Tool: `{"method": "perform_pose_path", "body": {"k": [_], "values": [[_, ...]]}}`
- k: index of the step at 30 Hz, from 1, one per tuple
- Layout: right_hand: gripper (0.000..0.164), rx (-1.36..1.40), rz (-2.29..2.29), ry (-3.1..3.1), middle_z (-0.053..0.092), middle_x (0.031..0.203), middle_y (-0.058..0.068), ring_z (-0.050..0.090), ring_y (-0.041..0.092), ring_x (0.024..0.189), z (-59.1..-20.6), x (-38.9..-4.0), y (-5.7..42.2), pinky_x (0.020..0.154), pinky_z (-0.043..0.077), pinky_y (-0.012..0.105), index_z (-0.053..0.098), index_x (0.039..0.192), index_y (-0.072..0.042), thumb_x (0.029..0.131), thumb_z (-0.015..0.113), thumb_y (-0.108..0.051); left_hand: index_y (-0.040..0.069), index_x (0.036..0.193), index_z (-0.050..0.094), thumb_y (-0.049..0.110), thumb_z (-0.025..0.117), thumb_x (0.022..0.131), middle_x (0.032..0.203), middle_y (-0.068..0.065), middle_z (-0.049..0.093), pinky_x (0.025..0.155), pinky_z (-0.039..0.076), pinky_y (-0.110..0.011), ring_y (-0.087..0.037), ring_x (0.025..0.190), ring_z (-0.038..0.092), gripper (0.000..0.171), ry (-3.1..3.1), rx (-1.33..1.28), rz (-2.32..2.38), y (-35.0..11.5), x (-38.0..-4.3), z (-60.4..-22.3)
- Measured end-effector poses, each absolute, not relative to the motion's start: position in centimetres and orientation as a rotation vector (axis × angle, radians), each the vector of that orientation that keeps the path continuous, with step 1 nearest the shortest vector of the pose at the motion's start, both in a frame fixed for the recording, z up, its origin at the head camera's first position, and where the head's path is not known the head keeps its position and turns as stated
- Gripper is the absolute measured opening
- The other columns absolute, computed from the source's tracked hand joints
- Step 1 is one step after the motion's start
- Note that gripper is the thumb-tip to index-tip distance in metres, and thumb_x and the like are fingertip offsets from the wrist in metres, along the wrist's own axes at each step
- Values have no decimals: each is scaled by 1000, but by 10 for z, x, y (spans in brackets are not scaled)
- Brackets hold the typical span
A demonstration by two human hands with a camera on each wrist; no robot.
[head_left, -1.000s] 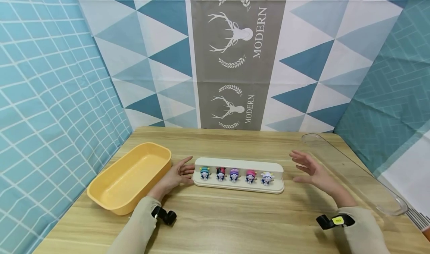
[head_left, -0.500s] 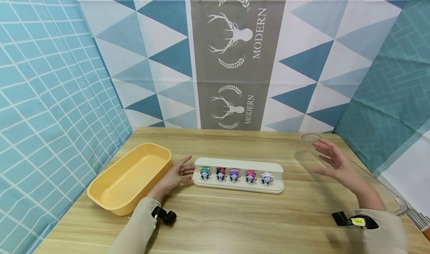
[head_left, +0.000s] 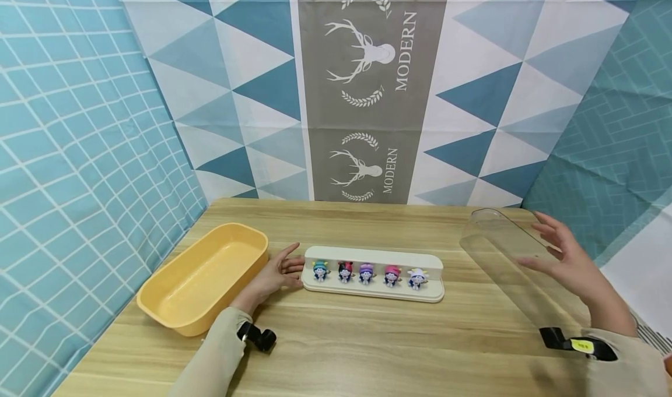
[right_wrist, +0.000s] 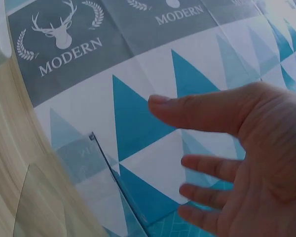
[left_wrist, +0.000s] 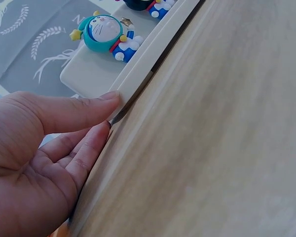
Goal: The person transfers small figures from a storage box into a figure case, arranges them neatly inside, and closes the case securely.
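A long cream display stand (head_left: 373, 295) lies in mid-table with a raised back. Small figurines (head_left: 366, 273) in differently coloured hats stand on it in a row. At its left end my left hand (head_left: 270, 276) holds the corner; in the left wrist view the thumb lies on the edge, a fingertip by the underside. The teal-hatted figurine (left_wrist: 104, 37) is nearest that hand. My right hand (head_left: 569, 263), fingers spread and holding nothing, hovers over the long transparent cover (head_left: 493, 251) at the right. In the right wrist view the cover (right_wrist: 44, 207) shows below the hand, apart from it.
A yellow plastic basin (head_left: 202, 274) stands left of the left hand, close to the forearm. The wooden tabletop (head_left: 367, 350) ends at a patterned cloth backdrop (head_left: 273, 94) behind, with blue tiled cloth (head_left: 79, 152) along the left.
My right hand has moved right, from beside the stand's right end to over the transparent cover. The cover's near end has shifted slightly or become hidden by the arm. The left hand has stayed put.
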State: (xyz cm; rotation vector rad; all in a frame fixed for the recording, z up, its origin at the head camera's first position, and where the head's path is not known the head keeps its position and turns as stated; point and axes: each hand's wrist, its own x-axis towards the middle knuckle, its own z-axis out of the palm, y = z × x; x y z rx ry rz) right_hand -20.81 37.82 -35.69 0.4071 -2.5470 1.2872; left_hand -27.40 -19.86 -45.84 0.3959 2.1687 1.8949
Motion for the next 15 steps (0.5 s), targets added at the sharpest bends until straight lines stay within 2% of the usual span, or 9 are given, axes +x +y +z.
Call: {"method": "perform_pose_path", "body": {"k": [2, 4, 8, 11, 15], "values": [[99, 343, 1313, -2617, 8, 156, 37, 4, 56, 142, -357, -209, 381, 118, 10, 54, 1, 161, -23, 93, 70, -9, 1, 158, 11, -24, 65, 80, 145, -35, 40, 98, 49, -36, -41, 131, 46, 98, 2171, 402, 1893, -199, -275, -459], [101, 284, 1326, -2672, 3, 155, 40, -3, 61, 139, -358, -211, 383, 103, 7, 78, -4, 160, -14, 92, 71, -13, 1, 158, 11, -23, 65, 80, 145, -35, 40, 98, 49, -36, -41, 131, 46, 98, 2172, 403, 1889, -199, -275, -460], [104, 203, 1271, -2771, -2, 154, 41, -7, 64, 137, -361, -214, 388, 95, 13, 83, -7, 157, -2, 92, 72, -20, 0, 158, 10, -23, 65, 81, 145, -35, 40, 98, 49, -36, -41, 130, 46, 98, 2168, 409, 1885, -199, -275, -460], [104, 164, 1194, -2814, -2, 153, 43, -3, 66, 136, -365, -217, 391, 95, 14, 82, -4, 156, 2, 91, 72, -24, 1, 158, 10, -23, 65, 81, 146, -35, 39, 98, 49, -36, -41, 131, 46, 98, 2151, 399, 1895, -199, -274, -459], [107, 95, 1008, -2872, 6, 150, 46, 9, 69, 131, -370, -221, 394, 92, 22, 81, 1, 155, 6, 89, 75, -33, 2, 159, 10, -23, 64, 81, 146, -35, 39, 99, 49, -36, -42, 132, 44, 98, 2145, 398, 1902, -200, -273, -458]]}}
